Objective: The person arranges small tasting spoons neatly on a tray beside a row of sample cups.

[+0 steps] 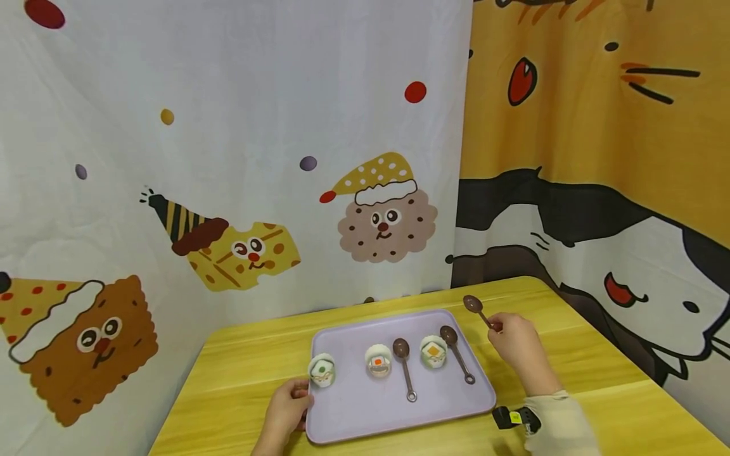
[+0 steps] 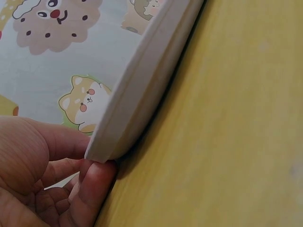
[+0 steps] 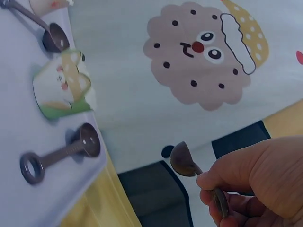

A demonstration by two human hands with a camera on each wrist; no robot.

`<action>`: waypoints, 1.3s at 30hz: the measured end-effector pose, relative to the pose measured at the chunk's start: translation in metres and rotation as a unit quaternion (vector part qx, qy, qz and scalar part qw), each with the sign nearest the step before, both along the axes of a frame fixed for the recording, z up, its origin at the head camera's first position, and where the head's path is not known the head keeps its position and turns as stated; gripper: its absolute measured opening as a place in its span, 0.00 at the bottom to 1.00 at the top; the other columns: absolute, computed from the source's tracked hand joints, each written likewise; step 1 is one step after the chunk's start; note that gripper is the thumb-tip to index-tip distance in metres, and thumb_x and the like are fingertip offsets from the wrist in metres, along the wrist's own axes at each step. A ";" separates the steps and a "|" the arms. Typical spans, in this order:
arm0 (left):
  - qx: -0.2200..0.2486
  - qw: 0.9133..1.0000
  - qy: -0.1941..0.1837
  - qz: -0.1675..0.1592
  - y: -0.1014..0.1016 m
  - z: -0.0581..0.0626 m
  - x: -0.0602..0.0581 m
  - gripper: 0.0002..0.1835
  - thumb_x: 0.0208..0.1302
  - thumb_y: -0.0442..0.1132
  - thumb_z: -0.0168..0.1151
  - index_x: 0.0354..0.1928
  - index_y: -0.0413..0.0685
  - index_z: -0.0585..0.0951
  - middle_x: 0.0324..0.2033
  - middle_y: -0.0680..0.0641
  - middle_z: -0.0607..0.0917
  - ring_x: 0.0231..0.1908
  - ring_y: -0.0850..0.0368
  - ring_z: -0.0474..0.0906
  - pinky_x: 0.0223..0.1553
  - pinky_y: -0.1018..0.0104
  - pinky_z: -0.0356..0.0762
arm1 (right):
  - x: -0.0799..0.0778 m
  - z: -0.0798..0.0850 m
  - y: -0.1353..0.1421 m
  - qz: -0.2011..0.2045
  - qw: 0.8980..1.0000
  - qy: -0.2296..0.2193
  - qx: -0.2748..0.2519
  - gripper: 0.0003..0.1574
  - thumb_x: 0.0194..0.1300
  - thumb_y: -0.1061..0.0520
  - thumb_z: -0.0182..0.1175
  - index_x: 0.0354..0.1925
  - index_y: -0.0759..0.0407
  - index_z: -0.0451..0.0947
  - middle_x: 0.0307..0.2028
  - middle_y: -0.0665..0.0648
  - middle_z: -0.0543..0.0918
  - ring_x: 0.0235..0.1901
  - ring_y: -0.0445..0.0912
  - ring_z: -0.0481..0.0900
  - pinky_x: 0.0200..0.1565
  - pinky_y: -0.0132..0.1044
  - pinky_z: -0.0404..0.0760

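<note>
My left hand [image 1: 284,410] grips the left rim of a lilac tray [image 1: 348,415]; the left wrist view shows the tray's edge [image 2: 142,80] pinched between thumb and fingers. Beyond the tray's right side, my right hand [image 1: 520,347] pinches a brown measuring spoon [image 1: 473,304] by its handle, bowl raised above the table. On the tray lie two similar brown spoons, one in the middle [image 1: 402,348] and one at the right [image 1: 449,335]. Three small patterned paper cups stand there: a left cup [image 1: 322,376], a middle cup [image 1: 379,366] and a right cup [image 1: 434,358], each holding something small and coloured.
The tray sits on a yellow wood-grain table [image 1: 239,367]. Behind it hangs a white cartoon-printed curtain [image 1: 245,76], and an orange and black-and-white printed curtain [image 1: 570,126] hangs to the right. A black wrist device [image 1: 516,418] is on the right wrist.
</note>
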State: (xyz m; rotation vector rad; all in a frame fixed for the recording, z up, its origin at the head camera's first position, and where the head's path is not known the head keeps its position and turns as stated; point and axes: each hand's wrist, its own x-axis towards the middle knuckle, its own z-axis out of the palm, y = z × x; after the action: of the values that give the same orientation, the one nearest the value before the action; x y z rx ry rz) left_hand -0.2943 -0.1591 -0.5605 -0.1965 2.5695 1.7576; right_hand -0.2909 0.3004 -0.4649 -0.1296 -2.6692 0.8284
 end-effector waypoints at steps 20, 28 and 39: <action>0.010 1.000 0.003 0.000 -0.003 -0.004 0.000 0.22 0.57 0.27 0.62 0.56 0.30 0.78 0.37 0.42 0.81 0.26 0.53 0.79 0.18 0.58 0.82 | -0.013 -0.013 -0.057 0.009 1.000 0.001 -0.023 0.16 0.59 0.64 0.65 0.45 0.70 0.84 0.33 0.61 0.85 0.34 0.53 0.80 0.38 0.51 0.82; 0.008 1.000 0.007 -0.002 -0.001 -0.004 0.000 0.22 0.57 0.27 0.62 0.56 0.29 0.78 0.37 0.42 0.81 0.25 0.54 0.79 0.18 0.58 0.82 | -0.011 -0.013 -0.077 0.016 0.999 -0.004 -0.044 0.11 0.60 0.63 0.67 0.41 0.68 0.85 0.28 0.56 0.82 0.30 0.50 0.77 0.33 0.44 0.80; 0.009 1.000 0.009 0.000 0.000 -0.002 0.000 0.22 0.57 0.27 0.62 0.55 0.30 0.79 0.37 0.41 0.81 0.26 0.53 0.79 0.18 0.58 0.82 | -0.012 -0.016 -0.101 0.031 0.999 0.008 -0.042 0.13 0.54 0.67 0.66 0.40 0.69 0.85 0.28 0.56 0.81 0.30 0.49 0.76 0.33 0.43 0.79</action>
State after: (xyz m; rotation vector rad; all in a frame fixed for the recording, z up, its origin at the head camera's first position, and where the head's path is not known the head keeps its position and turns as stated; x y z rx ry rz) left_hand -0.2942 -0.1593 -0.5622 -0.1826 2.5648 1.7897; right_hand -0.3029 0.1993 -0.4813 -0.0612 -2.6351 0.9572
